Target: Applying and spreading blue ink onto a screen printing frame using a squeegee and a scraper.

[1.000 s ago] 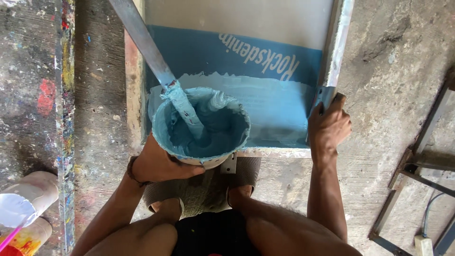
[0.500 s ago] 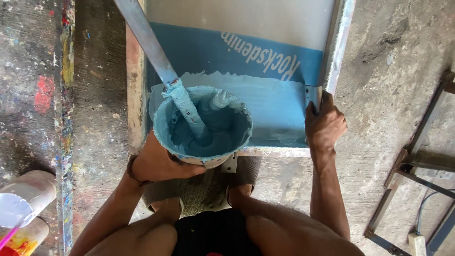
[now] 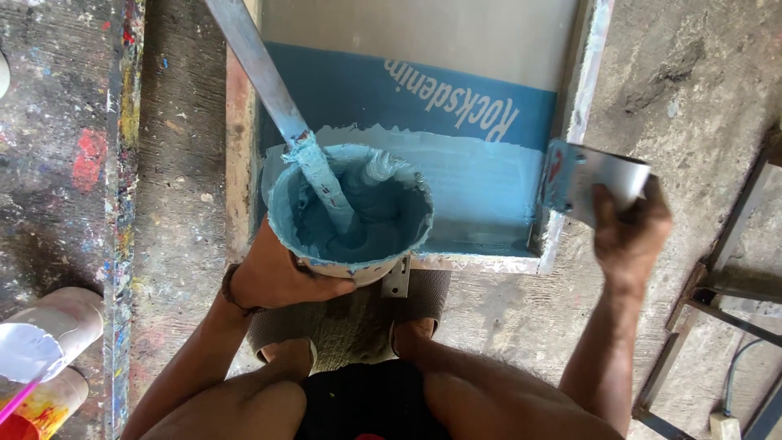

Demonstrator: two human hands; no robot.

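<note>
Left hand (image 3: 281,281) clasped under paint tub (image 3: 350,213), kept level; right hand (image 3: 627,232) pinching flat scraper (image 3: 595,181), blade squared to screen frame (image 3: 562,236).

The right hand (image 3: 631,224) has left the right rail of the screen frame (image 3: 580,106), which it gripped before. It now holds a flat metal scraper (image 3: 595,183) lifted just outside the frame's near right corner, its edge smeared blue.
</note>
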